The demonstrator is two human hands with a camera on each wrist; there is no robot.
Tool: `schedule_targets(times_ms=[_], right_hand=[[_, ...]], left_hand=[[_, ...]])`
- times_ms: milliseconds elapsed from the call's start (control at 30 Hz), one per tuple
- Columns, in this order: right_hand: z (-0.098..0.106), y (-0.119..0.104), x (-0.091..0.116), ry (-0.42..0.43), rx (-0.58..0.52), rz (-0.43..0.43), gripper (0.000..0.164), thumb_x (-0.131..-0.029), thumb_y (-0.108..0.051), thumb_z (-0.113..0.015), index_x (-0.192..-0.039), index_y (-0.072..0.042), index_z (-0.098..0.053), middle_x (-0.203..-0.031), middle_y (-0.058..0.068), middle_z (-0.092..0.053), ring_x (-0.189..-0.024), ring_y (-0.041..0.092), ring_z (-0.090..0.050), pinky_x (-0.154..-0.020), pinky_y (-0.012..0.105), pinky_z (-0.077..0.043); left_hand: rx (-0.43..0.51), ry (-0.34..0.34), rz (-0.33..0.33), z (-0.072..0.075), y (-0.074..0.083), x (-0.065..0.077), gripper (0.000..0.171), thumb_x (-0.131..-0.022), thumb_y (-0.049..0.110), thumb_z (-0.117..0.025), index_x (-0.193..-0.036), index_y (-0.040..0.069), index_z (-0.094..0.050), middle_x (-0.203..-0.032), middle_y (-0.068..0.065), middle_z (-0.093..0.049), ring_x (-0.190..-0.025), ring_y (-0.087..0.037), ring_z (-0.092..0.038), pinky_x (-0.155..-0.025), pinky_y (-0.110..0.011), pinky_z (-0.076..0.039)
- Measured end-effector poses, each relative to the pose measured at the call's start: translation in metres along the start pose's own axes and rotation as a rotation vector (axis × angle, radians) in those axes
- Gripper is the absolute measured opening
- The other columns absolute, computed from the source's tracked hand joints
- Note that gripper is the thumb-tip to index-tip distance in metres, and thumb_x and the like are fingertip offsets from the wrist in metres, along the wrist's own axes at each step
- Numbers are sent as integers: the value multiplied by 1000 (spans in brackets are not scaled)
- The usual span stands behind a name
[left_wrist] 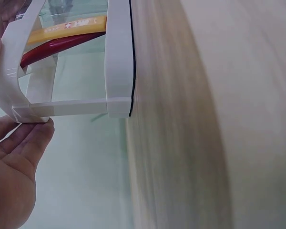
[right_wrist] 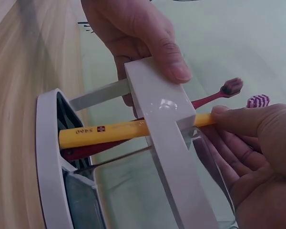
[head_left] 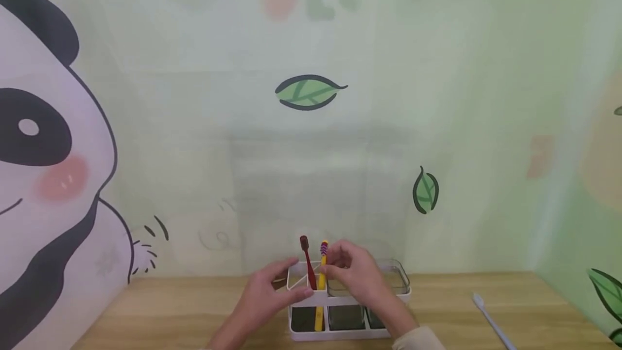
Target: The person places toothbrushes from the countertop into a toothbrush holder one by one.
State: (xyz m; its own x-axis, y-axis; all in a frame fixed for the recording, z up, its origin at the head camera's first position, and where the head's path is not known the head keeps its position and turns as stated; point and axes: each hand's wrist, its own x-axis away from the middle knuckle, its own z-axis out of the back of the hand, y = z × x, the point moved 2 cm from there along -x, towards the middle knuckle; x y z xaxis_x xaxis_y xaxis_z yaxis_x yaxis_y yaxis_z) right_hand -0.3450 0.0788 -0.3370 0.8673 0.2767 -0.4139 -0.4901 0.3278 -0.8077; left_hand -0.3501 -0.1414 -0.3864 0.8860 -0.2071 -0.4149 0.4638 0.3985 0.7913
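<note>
A white two-tier toothbrush holder (head_left: 318,300) stands on the wooden table. My left hand (head_left: 269,290) grips the upper tier at its left end, thumb in front and fingers behind. Inside that end, a dark red toothbrush (head_left: 310,274) leans with its head up. Beside it is a yellow toothbrush (right_wrist: 102,132) with a purple-and-white striped head, its handle end down at the lower tier. My right hand (head_left: 357,271) pinches this yellow toothbrush just below the head. A clear container (head_left: 400,276) sits in the holder's right part, partly behind my right hand.
On the right side of the wooden table (head_left: 447,307) lies a pale blue toothbrush (head_left: 492,320). A light green curtain-like backdrop (head_left: 311,172) with a panda and leaves rises behind the table's back edge.
</note>
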Motion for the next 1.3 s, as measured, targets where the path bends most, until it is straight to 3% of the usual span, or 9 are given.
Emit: schedule_targets(times_ms=[167,333,667,900,1100,1300], right_hand=[[5,3,1,-7,-10,-5,19,-96,-12,-81,-107,-5,-68,-98,1,-73,-92,19,-68,-82,32,-60],[27,-4,2,57,8,-1,20,-97,-14,-80,-111,-5,-70,-100,2,-73,-93,19,-69,-80,28,-59],[111,6,33,168,154,-13,28,-99,-21,-78,-118,-2,-70,-108,5,-76,-97,18,-72,-82,28,-58],[165,17,55,221,272,-50,35,-101,-30,-77,-123,-3,-70,-113,6,-76,-99,17,-72,-81,26,-57],[203,45,72,181,415,-135,38,-101,-33,-76,-122,-2,-70,-113,6,-75,-100,20,-70,-77,30,-57],[231,69,75,114,438,-197,37,-102,-28,-75,-121,3,-68,-112,11,-75,-103,28,-70,-78,36,-58]], left_hand=[[1,2,5,-1,-1,2,71,-88,40,-89,-143,2,-65,-140,-19,-65,-121,-38,-68,-99,-48,-59],[-13,8,6,0,0,0,72,-88,42,-89,-144,3,-65,-142,-20,-65,-122,-39,-67,-100,-50,-58],[-8,-23,23,-4,-7,6,73,-88,41,-89,-144,2,-64,-143,-22,-63,-121,-40,-68,-99,-50,-59],[-3,0,32,-3,-6,5,72,-87,40,-89,-144,2,-65,-141,-22,-64,-120,-41,-68,-99,-51,-59],[3,-19,50,-5,-6,8,74,-87,41,-89,-145,2,-63,-143,-23,-63,-122,-42,-67,-99,-51,-58],[3,12,36,-1,-3,5,73,-87,39,-90,-145,3,-64,-142,-22,-64,-121,-41,-68,-98,-50,-59]])
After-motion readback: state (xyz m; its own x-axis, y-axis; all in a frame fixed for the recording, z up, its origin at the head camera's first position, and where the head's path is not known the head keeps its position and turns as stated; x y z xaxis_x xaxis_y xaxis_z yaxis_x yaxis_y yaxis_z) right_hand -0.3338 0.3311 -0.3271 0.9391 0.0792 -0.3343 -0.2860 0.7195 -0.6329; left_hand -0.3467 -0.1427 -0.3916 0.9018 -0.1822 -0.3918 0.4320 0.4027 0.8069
